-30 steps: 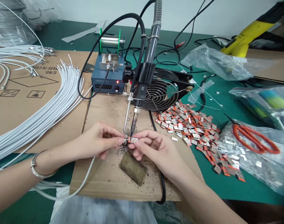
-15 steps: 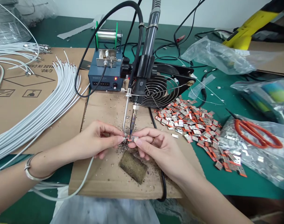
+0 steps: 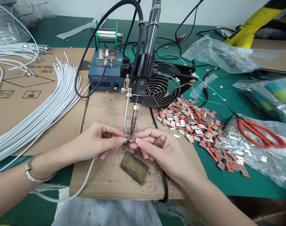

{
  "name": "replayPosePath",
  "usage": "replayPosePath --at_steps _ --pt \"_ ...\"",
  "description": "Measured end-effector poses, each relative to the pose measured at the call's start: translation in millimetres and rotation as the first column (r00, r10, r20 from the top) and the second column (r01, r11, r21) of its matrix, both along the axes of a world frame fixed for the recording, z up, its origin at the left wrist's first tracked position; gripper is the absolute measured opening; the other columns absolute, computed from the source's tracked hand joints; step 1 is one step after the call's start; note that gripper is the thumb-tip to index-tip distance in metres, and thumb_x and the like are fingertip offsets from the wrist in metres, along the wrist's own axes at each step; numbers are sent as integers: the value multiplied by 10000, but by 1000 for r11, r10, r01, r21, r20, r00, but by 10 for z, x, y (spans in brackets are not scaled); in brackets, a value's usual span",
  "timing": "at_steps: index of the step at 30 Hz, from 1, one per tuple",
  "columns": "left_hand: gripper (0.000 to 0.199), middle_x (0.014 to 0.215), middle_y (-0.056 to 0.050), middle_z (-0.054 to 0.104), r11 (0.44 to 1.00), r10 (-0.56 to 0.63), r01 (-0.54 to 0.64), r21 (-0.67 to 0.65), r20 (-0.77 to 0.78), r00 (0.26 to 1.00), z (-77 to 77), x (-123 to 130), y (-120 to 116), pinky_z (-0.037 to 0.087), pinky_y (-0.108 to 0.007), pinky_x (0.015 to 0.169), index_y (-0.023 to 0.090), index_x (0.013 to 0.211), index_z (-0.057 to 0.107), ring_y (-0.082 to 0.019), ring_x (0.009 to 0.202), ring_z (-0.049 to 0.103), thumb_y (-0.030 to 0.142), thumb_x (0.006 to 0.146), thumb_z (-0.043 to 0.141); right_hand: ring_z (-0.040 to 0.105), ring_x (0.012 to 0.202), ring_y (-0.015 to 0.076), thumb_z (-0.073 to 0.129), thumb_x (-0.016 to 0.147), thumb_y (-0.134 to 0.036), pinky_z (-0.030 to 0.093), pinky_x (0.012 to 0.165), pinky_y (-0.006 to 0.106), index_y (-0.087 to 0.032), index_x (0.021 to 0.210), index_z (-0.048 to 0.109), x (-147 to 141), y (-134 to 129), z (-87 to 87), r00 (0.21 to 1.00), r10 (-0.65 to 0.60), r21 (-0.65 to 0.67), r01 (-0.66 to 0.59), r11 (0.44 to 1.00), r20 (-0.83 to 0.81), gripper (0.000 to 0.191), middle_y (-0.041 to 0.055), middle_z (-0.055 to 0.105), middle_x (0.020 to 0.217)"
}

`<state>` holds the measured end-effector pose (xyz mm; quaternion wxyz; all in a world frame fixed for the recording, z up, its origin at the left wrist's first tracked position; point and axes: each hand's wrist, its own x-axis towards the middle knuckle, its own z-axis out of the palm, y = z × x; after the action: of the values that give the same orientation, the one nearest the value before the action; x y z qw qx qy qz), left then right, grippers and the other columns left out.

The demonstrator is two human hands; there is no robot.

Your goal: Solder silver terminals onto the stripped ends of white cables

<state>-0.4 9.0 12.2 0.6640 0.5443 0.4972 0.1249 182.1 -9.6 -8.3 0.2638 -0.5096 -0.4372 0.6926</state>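
Note:
My left hand (image 3: 99, 141) pinches the end of a white cable (image 3: 87, 177), which hangs down from the fingers and loops left. Between the thumb and fingers of my right hand (image 3: 160, 147) is a small metal USB connector (image 3: 135, 138) with an orange-red part. Cable end and connector meet right under the tip of a soldering iron (image 3: 133, 121) held in a stand. A thin metal feed tube (image 3: 126, 113) ends just left of the tip. The exact contact at the tip is too small to make out. A brown sponge (image 3: 134, 168) lies below my hands.
Many connectors (image 3: 197, 125) are heaped at the right, beside orange-handled scissors (image 3: 260, 131) on a plastic bag. A bundle of white cables (image 3: 46, 110) lies left. Behind the hands stand a blue solder feeder (image 3: 105, 73) with a spool and a black fan (image 3: 157, 91).
The red light on the blue feeder box was bright and is now dim. Both hands keep nearly the same place and grip; the view has shifted slightly.

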Motion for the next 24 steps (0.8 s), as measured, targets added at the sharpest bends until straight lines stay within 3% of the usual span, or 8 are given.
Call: replayPosePath --at_steps 4,15,24 --pt "200 399 67 401 1000 1 -1 9 -2 1000 -28 -15 8 269 -109 294 104 816 615 -28 316 359 296 793 569 412 421 -97 612 618 -465 342 406 -8 -75 959 496 -10 -2 11 1000 8 6 -8 1000 8 531 51 603 818" --pt "257 504 44 447 997 -53 54 52 -13 999 -60 -50 28 282 -117 301 103 872 634 -28 344 391 333 777 569 410 389 -71 639 567 -462 346 387 11 -78 933 472 -48 2 16 998 -43 -31 44 999 48 556 27 599 753" --pt "249 458 51 414 995 -82 83 62 -10 997 -60 -40 39 262 -122 301 99 855 637 -22 327 345 324 795 549 413 400 -74 637 586 -434 350 391 4 -77 921 489 -40 8 21 999 -35 -27 36 999 38 512 14 583 713"
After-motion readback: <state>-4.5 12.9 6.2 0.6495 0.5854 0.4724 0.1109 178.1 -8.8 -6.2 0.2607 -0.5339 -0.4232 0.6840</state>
